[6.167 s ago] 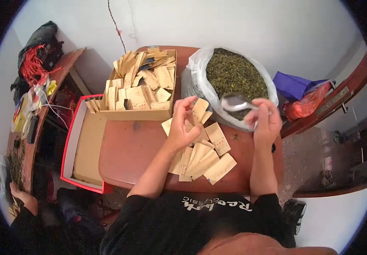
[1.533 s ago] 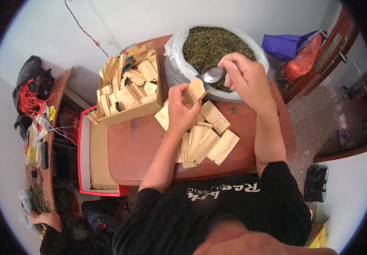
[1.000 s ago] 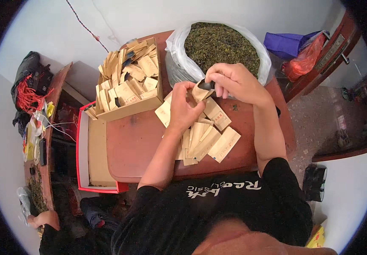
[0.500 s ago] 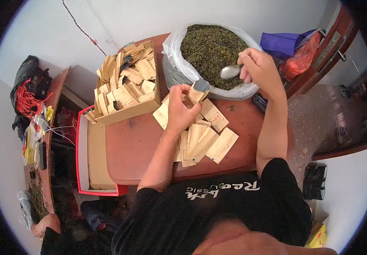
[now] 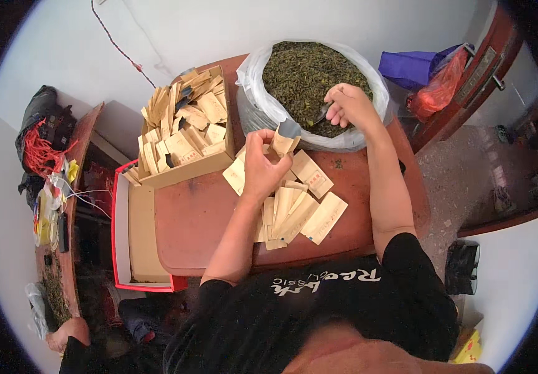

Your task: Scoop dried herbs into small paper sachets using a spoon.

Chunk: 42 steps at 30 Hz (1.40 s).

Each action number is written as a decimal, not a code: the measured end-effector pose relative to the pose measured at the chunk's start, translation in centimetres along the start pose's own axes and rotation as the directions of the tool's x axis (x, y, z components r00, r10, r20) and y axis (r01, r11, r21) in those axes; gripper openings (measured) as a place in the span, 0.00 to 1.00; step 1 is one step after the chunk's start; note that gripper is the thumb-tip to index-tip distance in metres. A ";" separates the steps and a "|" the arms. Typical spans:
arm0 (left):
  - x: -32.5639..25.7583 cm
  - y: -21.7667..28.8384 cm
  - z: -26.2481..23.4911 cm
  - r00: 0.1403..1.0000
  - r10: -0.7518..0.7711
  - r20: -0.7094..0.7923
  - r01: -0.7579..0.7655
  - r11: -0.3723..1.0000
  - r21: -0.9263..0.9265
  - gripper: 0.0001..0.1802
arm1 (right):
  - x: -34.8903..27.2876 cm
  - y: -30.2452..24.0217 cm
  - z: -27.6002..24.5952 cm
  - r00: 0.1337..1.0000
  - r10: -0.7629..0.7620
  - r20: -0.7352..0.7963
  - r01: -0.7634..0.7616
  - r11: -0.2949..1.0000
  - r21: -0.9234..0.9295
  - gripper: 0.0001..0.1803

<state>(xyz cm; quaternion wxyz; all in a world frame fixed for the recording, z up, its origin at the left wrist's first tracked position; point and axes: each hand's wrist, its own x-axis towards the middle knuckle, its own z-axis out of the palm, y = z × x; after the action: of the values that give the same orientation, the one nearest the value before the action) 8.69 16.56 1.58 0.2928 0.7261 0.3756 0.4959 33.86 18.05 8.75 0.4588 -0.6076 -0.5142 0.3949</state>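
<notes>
My left hand (image 5: 265, 163) pinches a small kraft paper pouch (image 5: 284, 144) whose open top shows a dark silvery lining. It hovers over several flat kraft pouches (image 5: 312, 174) spread on the reddish-brown table (image 5: 197, 215). To the right, my right hand (image 5: 348, 106) is closed on a metal spoon (image 5: 322, 114). The spoon's bowl dips into the dried tea leaves (image 5: 309, 71) and is mostly hidden by them and my fingers. The leaves fill a large clear plastic bag (image 5: 253, 75), standing with its mouth rolled wide on the table's far side.
A cardboard box (image 5: 188, 171) packed with kraft pouches stands at the table's far left. Beside the table is a red-edged shallow box (image 5: 150, 237). Purple (image 5: 412, 67) and red (image 5: 440, 87) bags hang by the door at right. Another person's hand (image 5: 68, 333) shows at lower left.
My right hand has moved left and down, bringing the spoon from above the bag into the tea leaves. The left hand still holds the pouch, in nearly the same place.
</notes>
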 end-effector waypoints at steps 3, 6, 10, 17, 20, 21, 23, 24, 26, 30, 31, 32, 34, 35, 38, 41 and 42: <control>0.0 0.0 -0.1 1.000 -0.016 -0.007 0.016 1.000 -0.017 0.24 | 0.1 0.2 -0.5 0.999 0.009 0.035 -0.012 0.997 0.079 0.15; 0.1 0.1 -0.1 1.000 -0.006 -0.014 0.006 1.000 -0.009 0.24 | 0.2 0.3 -1.3 0.999 0.022 0.046 -0.028 0.991 0.133 0.14; 0.1 0.7 0.1 0.999 -0.047 -0.004 0.047 0.998 -0.031 0.24 | 0.1 0.4 -2.4 0.999 -0.018 0.041 0.007 0.971 0.241 0.13; -0.1 0.3 0.2 0.999 -0.044 -0.020 0.044 0.999 -0.004 0.24 | -1.1 -1.7 -2.0 0.996 -0.065 0.056 0.044 0.944 0.326 0.14; -0.1 0.2 0.2 0.999 -0.035 -0.029 0.035 0.999 -0.001 0.24 | -1.8 -2.4 -1.1 0.991 -0.101 0.092 0.063 0.934 0.352 0.14; -0.1 0.2 0.1 0.999 -0.040 -0.010 0.040 0.999 -0.001 0.25 | -1.9 -2.6 -0.6 0.991 -0.098 0.093 0.063 0.944 0.324 0.13; 0.0 0.2 0.1 0.999 -0.046 0.007 0.046 0.999 -0.001 0.26 | -2.3 -3.1 0.2 0.991 -0.095 0.095 0.063 0.953 0.296 0.13; 0.0 0.3 0.1 0.999 -0.054 0.005 0.054 0.999 -0.008 0.27 | -2.7 -3.6 0.5 0.991 -0.094 0.096 0.067 0.965 0.252 0.13; 0.0 0.3 0.1 0.998 -0.062 0.002 0.062 0.998 -0.015 0.27 | -3.5 -4.5 1.2 0.991 -0.094 0.098 0.072 0.975 0.208 0.12; -0.1 0.0 0.1 0.999 -0.043 -0.001 0.043 0.998 0.038 0.27 | -5.6 -6.1 3.3 0.977 -0.211 0.024 0.212 0.976 -0.050 0.13; -0.1 -0.1 0.2 0.999 -0.047 -0.004 0.047 0.998 0.032 0.27 | -6.0 -6.3 3.8 0.950 -0.311 0.022 0.311 0.941 -0.134 0.13; 0.0 0.1 0.3 0.999 -0.044 -0.002 0.044 0.999 0.030 0.27 | -6.3 -6.2 4.1 0.950 -0.312 0.018 0.312 0.941 -0.135 0.13; 0.0 0.5 0.3 1.000 -0.027 0.015 0.026 0.998 0.053 0.27 | -6.6 -5.7 4.5 0.824 -0.553 0.124 0.544 0.708 -0.450 0.11; 0.0 0.5 0.3 1.000 -0.026 0.013 0.025 0.998 0.053 0.27 | -7.1 -6.1 4.8 0.820 -0.550 0.160 0.550 0.679 -0.486 0.10; -0.1 0.2 0.3 1.000 -0.028 -0.008 0.028 0.998 0.050 0.26 | -7.5 -6.5 4.5 0.809 -0.556 0.189 0.576 0.686 -0.445 0.11; -0.1 0.1 0.2 1.000 -0.030 -0.003 0.030 0.998 0.061 0.26 | -7.3 -6.9 2.8 0.882 -0.456 0.121 0.472 0.844 -0.256 0.12; -0.1 0.1 0.2 0.999 -0.040 -0.001 0.040 0.998 0.055 0.26 | -7.1 -6.9 2.3 0.881 -0.457 0.121 0.472 0.843 -0.259 0.12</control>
<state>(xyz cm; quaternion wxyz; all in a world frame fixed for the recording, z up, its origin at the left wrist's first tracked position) 8.90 16.44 1.53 0.2827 0.7262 0.4034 0.4795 28.69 11.71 14.79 0.4359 -0.5127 -0.7089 0.2114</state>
